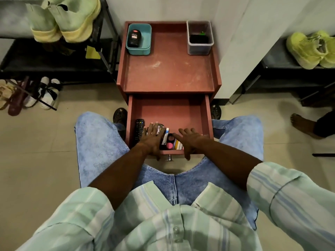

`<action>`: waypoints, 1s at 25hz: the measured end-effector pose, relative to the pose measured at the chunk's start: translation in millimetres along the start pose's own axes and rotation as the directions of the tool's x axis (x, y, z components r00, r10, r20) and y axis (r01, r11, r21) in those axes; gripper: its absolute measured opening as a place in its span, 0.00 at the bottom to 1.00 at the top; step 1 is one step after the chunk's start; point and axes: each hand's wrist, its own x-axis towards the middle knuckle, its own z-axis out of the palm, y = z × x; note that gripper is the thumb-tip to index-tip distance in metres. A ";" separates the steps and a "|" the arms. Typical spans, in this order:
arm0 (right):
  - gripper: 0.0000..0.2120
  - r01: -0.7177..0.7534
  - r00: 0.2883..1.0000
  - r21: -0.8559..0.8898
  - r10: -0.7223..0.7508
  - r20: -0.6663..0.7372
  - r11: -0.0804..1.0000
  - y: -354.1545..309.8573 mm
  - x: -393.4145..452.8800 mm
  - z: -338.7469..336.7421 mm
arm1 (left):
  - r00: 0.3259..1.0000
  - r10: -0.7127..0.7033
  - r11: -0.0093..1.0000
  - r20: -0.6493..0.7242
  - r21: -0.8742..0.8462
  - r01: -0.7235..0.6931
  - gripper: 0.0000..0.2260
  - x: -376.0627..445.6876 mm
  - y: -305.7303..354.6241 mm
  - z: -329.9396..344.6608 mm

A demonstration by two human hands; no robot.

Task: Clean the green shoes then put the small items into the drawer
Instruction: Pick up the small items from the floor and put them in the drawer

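The drawer point(170, 113) of the red cabinet stands pulled out toward the person's knees, its back half bare, its small items crowded along the front edge. A black remote point(138, 130) lies in the front left corner, lengthwise beside the left wall. The left hand point(153, 137) rests flat over a dark tin point(160, 129) just right of the remote, fingers straight and released, thumb over the front edge. Between the hands lie a white tube point(165, 135), a pink-topped item point(169, 145) and some sticks point(178, 144). The right hand point(191, 140) lies open, fingers spread, near the front right corner, grasping nothing, thumb hanging over the front edge near the knob point(169, 158).

On the surface point(168, 73) above, a teal bin point(139, 39) holding a dark bottle point(134, 38) sits in the back left corner, a clear bin point(200, 38) in the back right; the middle is bare. One pair of green shoes point(67, 19) stands on the left rack, another point(311, 49) on the right shelf, both well apart from the hands.
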 end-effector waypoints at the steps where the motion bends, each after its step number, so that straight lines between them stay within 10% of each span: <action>1: 0.62 -0.011 0.999 0.002 0.011 -0.031 1.000 2.6 2.3 -0.2 | 0.999 -0.026 1.000 -0.021 -0.017 0.025 0.64 0.7 -1.4 -1.7; 11: 0.61 -0.275 0.793 0.280 0.381 -0.475 0.920 47.5 37.5 -36.8 | 0.884 -0.264 0.957 -0.385 -0.215 0.192 0.54 46.2 -28.7 -53.0; 18: 0.59 -0.233 0.811 0.180 0.293 -0.506 0.956 65.9 71.5 -48.4 | 0.915 -0.012 0.995 -0.403 0.090 0.053 0.56 88.8 -54.6 -74.0; 25: 0.58 -0.283 0.774 0.349 0.428 -0.466 0.893 80.4 86.2 -57.5 | 0.907 -0.114 0.993 -0.405 -0.039 0.107 0.60 109.2 -66.8 -84.2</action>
